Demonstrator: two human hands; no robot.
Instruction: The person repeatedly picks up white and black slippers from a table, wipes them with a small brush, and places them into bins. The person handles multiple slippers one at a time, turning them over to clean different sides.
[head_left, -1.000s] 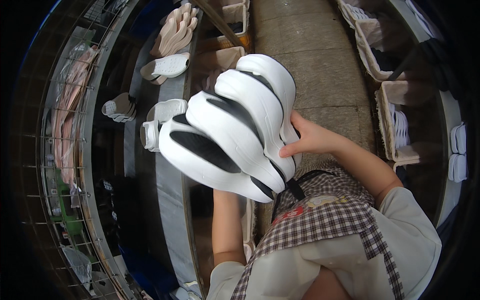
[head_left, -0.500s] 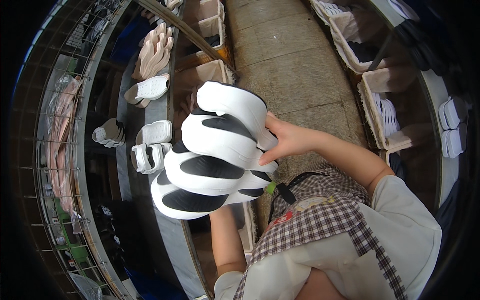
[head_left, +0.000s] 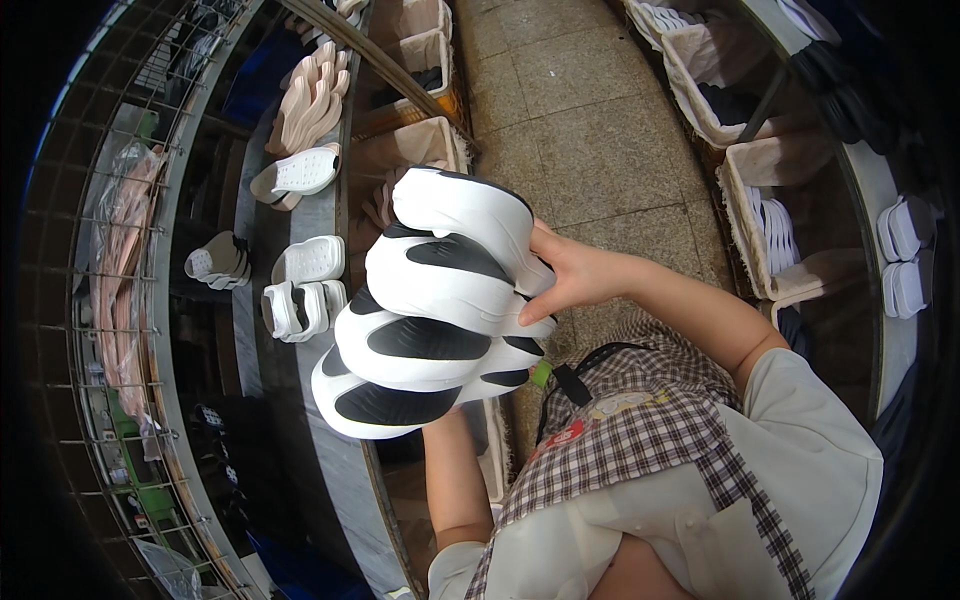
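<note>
Left hand hidden behind shoe soles [head_left: 440,290]; only forearm [head_left: 455,485] shows. Right hand [head_left: 568,277]: fingertips out of sight behind soles. Soles hide parts of one another. Lined basket [head_left: 425,142] partly blocked by soles. Dark pile [head_left: 238,450] at left too murky to tell. Black things [head_left: 835,100] at upper right: kind unclear. Desk [head_left: 347,490] and shirt [head_left: 805,430] cut by bottom edge.

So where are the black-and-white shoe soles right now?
In the head view, the shoe soles are just left of centre, in the person's right hand, right of the white shoe parts on the grey bench.
</note>
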